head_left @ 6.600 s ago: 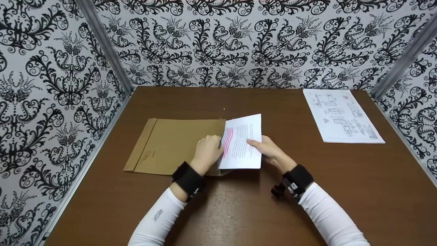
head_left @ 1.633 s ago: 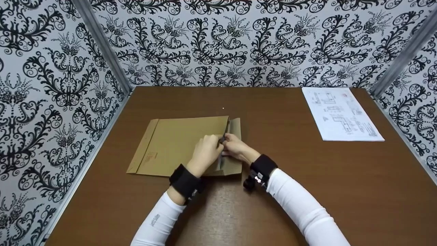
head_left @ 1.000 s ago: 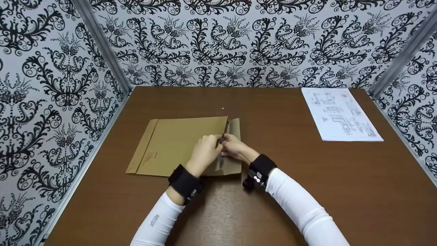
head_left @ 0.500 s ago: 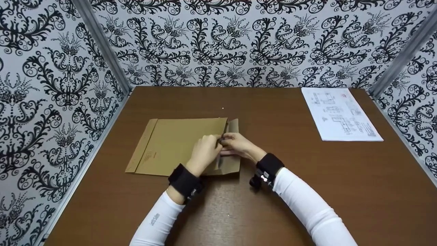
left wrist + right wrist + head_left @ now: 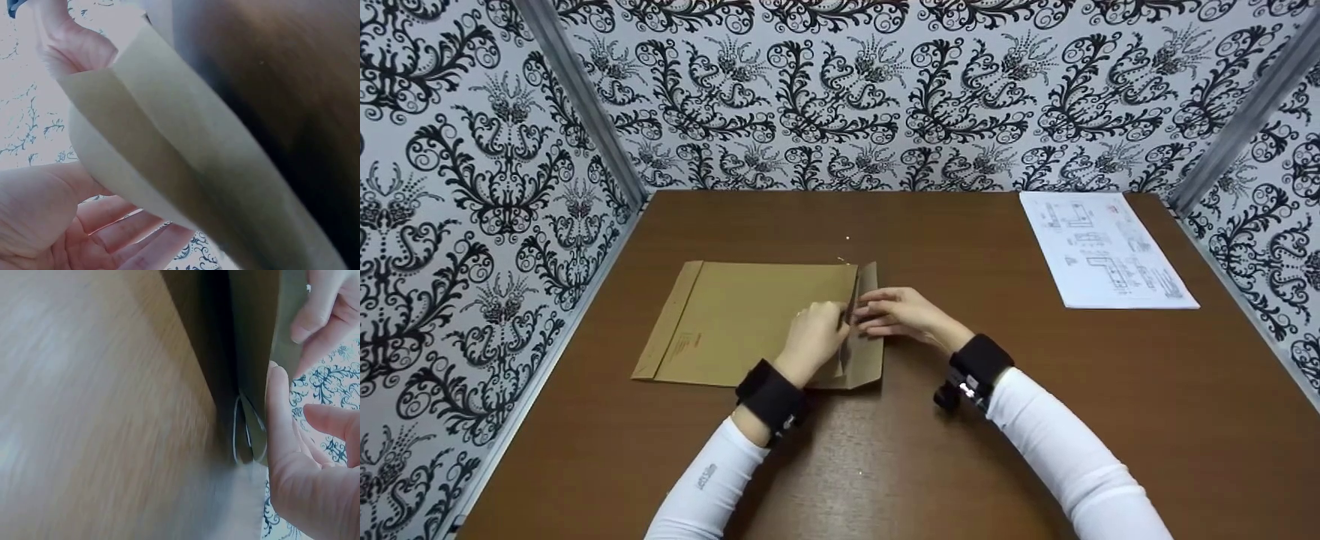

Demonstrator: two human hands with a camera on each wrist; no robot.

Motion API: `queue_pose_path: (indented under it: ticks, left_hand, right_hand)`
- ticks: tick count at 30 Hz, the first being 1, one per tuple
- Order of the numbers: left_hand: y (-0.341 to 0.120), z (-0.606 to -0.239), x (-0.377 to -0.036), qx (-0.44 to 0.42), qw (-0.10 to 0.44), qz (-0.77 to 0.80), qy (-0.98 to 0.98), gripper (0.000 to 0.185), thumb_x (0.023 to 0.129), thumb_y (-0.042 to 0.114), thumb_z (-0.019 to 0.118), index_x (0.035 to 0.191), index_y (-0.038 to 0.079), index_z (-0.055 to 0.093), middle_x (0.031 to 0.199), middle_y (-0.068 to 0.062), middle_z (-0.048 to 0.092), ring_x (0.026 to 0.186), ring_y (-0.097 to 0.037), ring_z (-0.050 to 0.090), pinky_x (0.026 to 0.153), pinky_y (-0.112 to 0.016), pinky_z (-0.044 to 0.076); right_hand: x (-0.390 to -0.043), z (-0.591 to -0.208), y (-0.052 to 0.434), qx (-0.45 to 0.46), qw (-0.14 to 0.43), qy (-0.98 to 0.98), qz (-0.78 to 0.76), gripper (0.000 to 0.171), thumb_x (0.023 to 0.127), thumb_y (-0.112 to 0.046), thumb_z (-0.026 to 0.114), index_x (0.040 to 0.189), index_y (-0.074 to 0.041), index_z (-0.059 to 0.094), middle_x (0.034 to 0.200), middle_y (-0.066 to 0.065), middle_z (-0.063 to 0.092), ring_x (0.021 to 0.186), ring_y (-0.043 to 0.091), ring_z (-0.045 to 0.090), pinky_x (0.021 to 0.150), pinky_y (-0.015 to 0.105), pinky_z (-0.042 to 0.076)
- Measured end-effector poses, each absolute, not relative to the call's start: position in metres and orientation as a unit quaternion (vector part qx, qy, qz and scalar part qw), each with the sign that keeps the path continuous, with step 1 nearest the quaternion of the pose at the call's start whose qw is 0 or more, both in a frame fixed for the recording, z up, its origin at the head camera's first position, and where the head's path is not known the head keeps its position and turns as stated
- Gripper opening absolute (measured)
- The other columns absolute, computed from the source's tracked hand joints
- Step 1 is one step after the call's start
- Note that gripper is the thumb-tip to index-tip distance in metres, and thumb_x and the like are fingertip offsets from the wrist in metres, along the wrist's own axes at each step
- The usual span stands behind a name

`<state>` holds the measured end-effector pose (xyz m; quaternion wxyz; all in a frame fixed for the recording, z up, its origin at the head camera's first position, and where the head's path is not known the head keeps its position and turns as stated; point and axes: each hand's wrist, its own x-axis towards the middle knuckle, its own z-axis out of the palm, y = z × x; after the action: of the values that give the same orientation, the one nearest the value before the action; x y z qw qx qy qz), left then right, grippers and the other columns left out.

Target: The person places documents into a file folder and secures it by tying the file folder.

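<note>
A brown kraft envelope (image 5: 750,315) lies on the table in the head view, its mouth to the right and the flap (image 5: 867,360) spread out there. My left hand (image 5: 815,334) grips the upper layer at the mouth's edge; in the left wrist view its thumb and fingers are partly behind the paper. Close by, at the mouth and over the flap, is my right hand (image 5: 904,313), its fingers loosely extended. In the right wrist view its index finger lies along the envelope's edge (image 5: 287,354), with the thumb apart. A thin pale string loop (image 5: 236,430) hangs there. The envelope's inside is mostly hidden.
A stack of white sheets with technical drawings (image 5: 1110,251) lies at the back right of the brown table (image 5: 960,465). Patterned wall panels (image 5: 840,97) stand behind and at both sides.
Earlier, the right hand held a printed sheet with pink marks at the mouth; that sheet is out of sight now. Lately the right hand has drawn back rightward from the left fingers, its fingers spreading.
</note>
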<state>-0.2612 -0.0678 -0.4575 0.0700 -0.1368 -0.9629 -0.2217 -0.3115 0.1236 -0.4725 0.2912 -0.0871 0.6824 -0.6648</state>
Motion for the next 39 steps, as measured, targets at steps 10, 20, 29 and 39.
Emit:
queue_pose_path:
  ticks: [10,20,29,39]
  left_hand:
    - [-0.06,-0.469,-0.255,-0.157,0.094,-0.175,-0.968,0.012,0.089,0.008,0.071,0.08,0.0,0.072,0.084,-0.02,0.076,0.074,-0.036,0.075,0.065,-0.047,0.059]
    - [-0.059,-0.475,-0.248,-0.153,0.087,-0.164,-0.971,0.02,0.089,0.017,0.077,0.078,0.002,0.07,0.086,-0.02,0.076,0.075,-0.037,0.074,0.064,-0.049,0.059]
    - [-0.063,-0.467,-0.241,-0.177,0.073,-0.19,-0.963,0.019,0.094,0.021,0.072,0.083,0.006,0.074,0.091,-0.015,0.077,0.08,-0.033,0.074,0.067,-0.047,0.059]
    - [-0.053,-0.452,-0.22,-0.219,0.099,-0.222,-0.945,0.024,0.096,0.021,0.07,0.113,0.007,0.077,0.121,-0.014,0.076,0.102,-0.032,0.076,0.081,-0.045,0.063]
  right_hand:
    - [-0.308,-0.467,0.149,-0.087,0.283,0.678,-0.673,0.045,0.109,-0.012,0.044,0.147,0.012,0.042,0.145,0.034,0.052,0.095,0.014,0.077,0.087,0.025,0.062]
    - [-0.305,-0.469,0.186,-0.06,0.262,0.683,-0.679,0.047,0.109,-0.013,0.045,0.148,0.014,0.041,0.135,0.024,0.067,0.094,0.013,0.078,0.09,0.029,0.062]
    - [-0.299,-0.465,0.243,-0.059,0.218,0.688,-0.69,0.049,0.11,-0.013,0.043,0.145,0.02,0.039,0.127,0.022,0.071,0.095,0.015,0.078,0.092,0.03,0.061]
    - [-0.292,-0.46,0.307,-0.025,0.148,0.72,-0.678,0.054,0.109,-0.016,0.046,0.144,0.025,0.036,0.101,0.0,0.08,0.09,0.008,0.078,0.085,0.022,0.061]
